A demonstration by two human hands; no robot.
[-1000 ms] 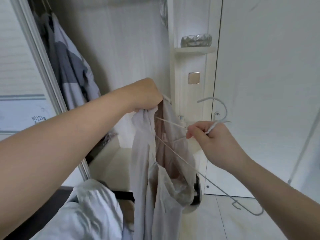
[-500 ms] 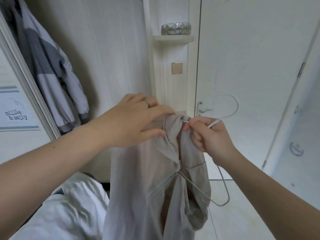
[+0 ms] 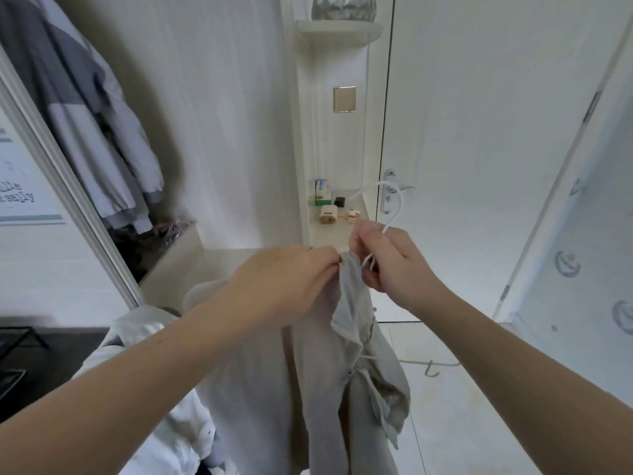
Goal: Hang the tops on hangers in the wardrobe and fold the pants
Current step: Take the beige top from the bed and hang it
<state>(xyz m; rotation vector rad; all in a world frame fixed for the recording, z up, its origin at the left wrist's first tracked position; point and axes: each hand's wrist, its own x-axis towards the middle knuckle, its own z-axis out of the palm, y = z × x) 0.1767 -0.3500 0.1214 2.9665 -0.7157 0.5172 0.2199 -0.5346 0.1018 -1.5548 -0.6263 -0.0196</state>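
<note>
- Tiles of pale, glossy floor fill the 4 to 5 o'clock area, meeting a closed white door that runs up to 1 o'clock; its lever handle sits just right of centre.
- The open wardrobe takes up 9 to 12 o'clock, with pale panel walls inside and a slanted sliding-door frame along its left edge.
- A narrow shelf column stands at 12 o'clock between the wardrobe and the door. It carries a silver faceted bowl on the top ledge, a square switch plate below that, and small boxes and chargers on the lower ledge.
- A grey-and-white jacket hangs inside the wardrobe at 10 o'clock.
- A lettered poster is at 9 o'clock, and a patterned panel at 3 o'clock.
- A dark surface lies at 8 o'clock, with a white shirt heaped beside it, partly covered by the left forearm.
- The beige top hangs at centre, down to 6 o'clock, in front of the shelf column and hiding the floor behind it.
- The left hand pinches the top's collar, with fingers and thumb closed on the fabric.
- The right hand curls round the neck of the white wire hanger. The hook rises toward 12 o'clock in front of the door handle, and the lower bar pokes out of the top at 4 o'clock.
</note>
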